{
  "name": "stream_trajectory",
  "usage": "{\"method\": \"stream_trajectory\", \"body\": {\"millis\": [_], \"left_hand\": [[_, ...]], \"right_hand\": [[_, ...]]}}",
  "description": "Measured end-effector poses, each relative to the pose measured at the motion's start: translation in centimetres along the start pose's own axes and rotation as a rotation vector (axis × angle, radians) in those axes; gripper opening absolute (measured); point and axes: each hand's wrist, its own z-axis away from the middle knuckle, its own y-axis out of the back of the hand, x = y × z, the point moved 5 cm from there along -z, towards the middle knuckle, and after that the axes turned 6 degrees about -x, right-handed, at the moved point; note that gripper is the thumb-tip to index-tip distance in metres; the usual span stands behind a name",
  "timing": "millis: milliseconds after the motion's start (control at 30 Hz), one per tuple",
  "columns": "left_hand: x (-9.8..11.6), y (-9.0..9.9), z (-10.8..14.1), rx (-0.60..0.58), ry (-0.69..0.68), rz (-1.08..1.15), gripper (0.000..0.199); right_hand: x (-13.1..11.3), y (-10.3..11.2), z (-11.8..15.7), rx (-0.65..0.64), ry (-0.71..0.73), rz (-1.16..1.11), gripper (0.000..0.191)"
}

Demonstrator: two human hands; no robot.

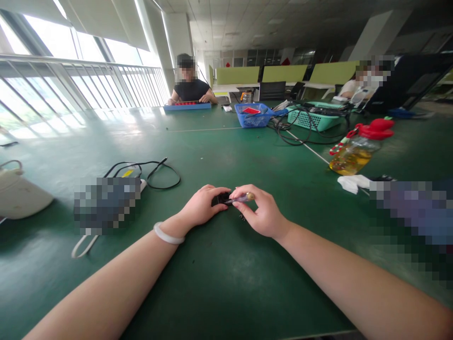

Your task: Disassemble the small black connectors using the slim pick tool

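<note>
Now, head view: the left grip (pixel 202 207) and right grip (pixel 264 211) face each other over the green bench (pixel 212 288);
Left grip: thumb and fingers pinch a small black part (pixel 220 199), which sits between the 2 hands; whether it rests on the bench, I cannot tell;
Right grip: thumb and fingertips pinch a slim tool (pixel 243 198) with a clear handle; its shaft points at the black part, contact too small to make out;
Slip risk: the tip could skid off and jab the left fingertips, if pushed off-line;
Twist risk: the part could turn under force, if the left pinch is too light;
Loose bits: dark pieces (pixel 242 217) show just below the right grip; a careless sweep could scatter them
</note>
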Motion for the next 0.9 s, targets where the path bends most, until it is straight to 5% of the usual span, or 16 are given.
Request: {"method": "stream_trajectory", "body": {"millis": [133, 267, 533, 700, 900], "left_hand": [[0.1, 0.0, 0.0, -0.003, 0.001, 0.002, 0.036], [0.2, 0.1, 0.0, 0.007, -0.003, -0.002, 0.036], [0.1, 0.9, 0.2, 0.16, 0.012, 0.012, 0.036], [-1.0, 1.1, 0.2, 0.264, 0.132, -0.075, 0.035], [-2.3, 0.2, 0.2, 0.167, 0.251, -0.219, 0.034]], "right_hand": [[0.5, -0.6, -0.3, -0.082, -0.069, 0.031, 0.006], [1.1, -0.2, -0.3, -0.023, -0.119, -0.023, 0.004], [2.6, 2.1, 0.5, 0.43, -0.154, -0.193, 0.017], [2.9, 2.3, 0.5, 0.445, -0.154, -0.091, 0.019], [3.8, 2.2, 0.4, 0.41, -0.261, 0.0, 0.02]]}}
